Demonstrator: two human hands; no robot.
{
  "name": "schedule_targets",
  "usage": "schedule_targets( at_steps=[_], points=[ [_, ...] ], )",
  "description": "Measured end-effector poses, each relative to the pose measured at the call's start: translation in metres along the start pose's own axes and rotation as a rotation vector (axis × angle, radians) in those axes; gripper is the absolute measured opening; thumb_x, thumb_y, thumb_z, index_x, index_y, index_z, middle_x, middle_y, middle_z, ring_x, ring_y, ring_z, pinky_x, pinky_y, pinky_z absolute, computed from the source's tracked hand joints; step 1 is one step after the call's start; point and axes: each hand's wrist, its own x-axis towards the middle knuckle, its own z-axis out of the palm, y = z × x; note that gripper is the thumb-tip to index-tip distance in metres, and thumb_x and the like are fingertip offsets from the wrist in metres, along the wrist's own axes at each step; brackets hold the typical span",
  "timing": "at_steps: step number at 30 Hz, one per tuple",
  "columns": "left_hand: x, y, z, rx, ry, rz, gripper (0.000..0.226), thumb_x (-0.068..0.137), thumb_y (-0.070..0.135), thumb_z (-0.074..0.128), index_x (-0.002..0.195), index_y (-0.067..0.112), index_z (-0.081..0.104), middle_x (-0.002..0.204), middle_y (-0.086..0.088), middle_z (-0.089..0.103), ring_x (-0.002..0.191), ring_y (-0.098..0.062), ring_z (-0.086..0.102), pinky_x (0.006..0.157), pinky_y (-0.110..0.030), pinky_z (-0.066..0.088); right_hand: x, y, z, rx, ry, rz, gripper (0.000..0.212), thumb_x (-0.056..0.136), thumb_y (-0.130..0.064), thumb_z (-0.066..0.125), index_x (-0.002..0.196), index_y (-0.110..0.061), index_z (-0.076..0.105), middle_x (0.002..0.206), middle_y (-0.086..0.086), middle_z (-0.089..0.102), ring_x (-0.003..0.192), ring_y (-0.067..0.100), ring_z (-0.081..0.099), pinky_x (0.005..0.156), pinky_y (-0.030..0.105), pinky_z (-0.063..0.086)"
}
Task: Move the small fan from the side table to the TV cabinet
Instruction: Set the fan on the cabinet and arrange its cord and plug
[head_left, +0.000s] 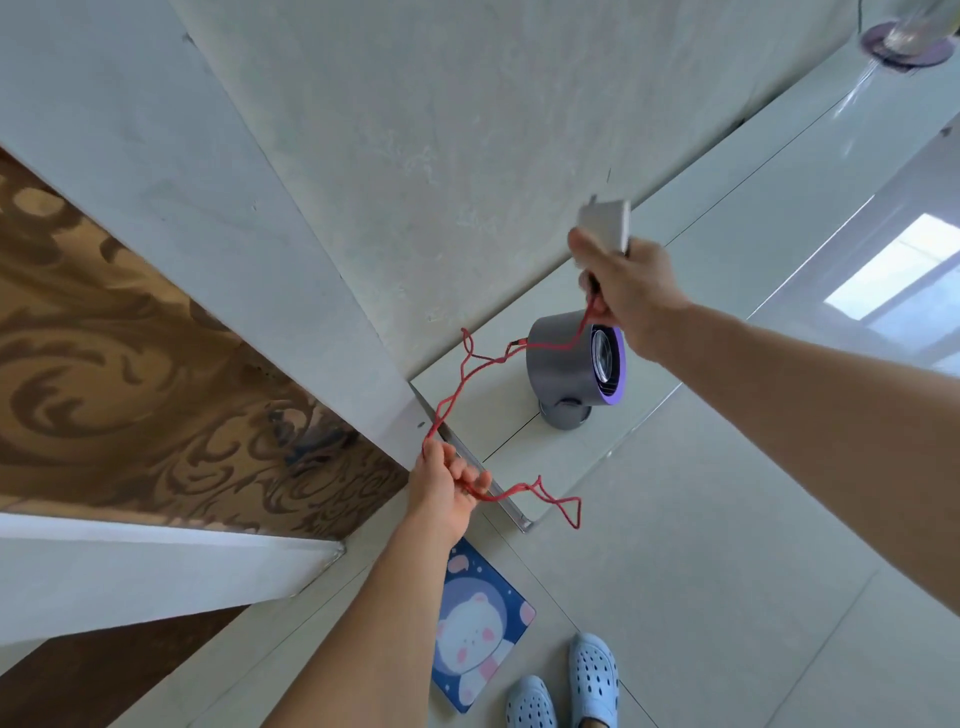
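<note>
Behind the right hand (631, 291), the fan (571, 364) rim is partly hidden.

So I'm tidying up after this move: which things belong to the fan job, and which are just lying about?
Job:
small fan
red cable
white plug block
cabinet top

Lying about:
bear mat
purple-based glass item

We have one view only, head-worn and wide-angle, looking steeply down and forward from standing height. Both forearms enter from the bottom edge; our feet in pale clogs (563, 686) sit at bottom centre. The low cabinet (727, 218) runs along the wall toward the top right corner, its near end at mid-frame, within arm's reach. Straight lines bow strongly near the edges.
</note>
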Motion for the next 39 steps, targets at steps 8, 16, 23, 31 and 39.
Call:
schedule_targets(
  at_steps=[8, 16, 23, 31, 39],
  points=[
    [0.011, -0.009, 0.039, -0.581, -0.108, 0.003, 0.031, 0.103, 0.032, 0.037, 0.076, 0.016, 0.041, 0.041, 0.002, 0.033, 0.038, -0.012, 0.041, 0.072, -0.039, 0.052, -0.047, 0.090, 0.030, -0.020, -0.444, 0.297, 0.038, 0.093, -0.046, 0.053, 0.076, -0.012, 0.055, 0.058, 0.002, 0.057, 0.045, 0.013, 0.051, 0.046, 0.025, 0.047],
    [0.033, -0.026, 0.030, -0.625, -0.174, -0.014, 0.042, 0.103, 0.041, 0.031, 0.075, 0.014, 0.045, 0.046, 0.001, 0.027, 0.038, -0.013, 0.031, 0.067, -0.029, 0.045, -0.043, 0.150, 0.033, 0.033, -0.449, 0.571, 0.035, 0.095, -0.041, 0.051, 0.105, -0.008, 0.057, 0.102, 0.014, 0.059, 0.082, 0.026, 0.065, 0.068, 0.033, 0.057],
    [0.068, -0.037, 0.015, -0.178, -0.141, -0.040, 0.036, 0.104, 0.036, 0.034, 0.081, 0.012, 0.049, 0.046, 0.001, 0.028, 0.039, -0.015, 0.030, 0.044, -0.025, 0.041, -0.040, 0.198, 0.045, 0.314, -0.124, 0.617, 0.007, 0.087, -0.010, 0.058, 0.092, -0.006, 0.061, 0.081, 0.009, 0.071, 0.074, 0.017, 0.068, 0.069, 0.032, 0.045],
    [0.123, -0.029, 0.021, 0.651, -0.014, 0.242, 0.024, 0.103, 0.033, 0.031, 0.111, 0.018, 0.048, 0.061, -0.001, 0.034, 0.050, -0.011, 0.032, 0.050, -0.026, 0.038, -0.034, 0.253, 0.068, 0.419, -0.035, 0.707, 0.013, 0.090, -0.013, 0.062, 0.101, -0.011, 0.055, 0.098, 0.012, 0.069, 0.093, 0.023, 0.065, 0.077, 0.035, 0.045],
    [0.168, -0.026, 0.013, 0.991, 0.136, 0.353, 0.026, 0.101, 0.022, 0.037, 0.104, 0.019, 0.063, 0.104, 0.005, 0.057, 0.098, -0.015, 0.051, 0.087, -0.031, 0.043, -0.005, 0.272, 0.082, 0.266, -0.095, 0.682, 0.045, 0.090, -0.014, 0.064, 0.132, -0.015, 0.046, 0.112, 0.011, 0.062, 0.102, 0.025, 0.060, 0.087, 0.039, 0.051]
  ],
)
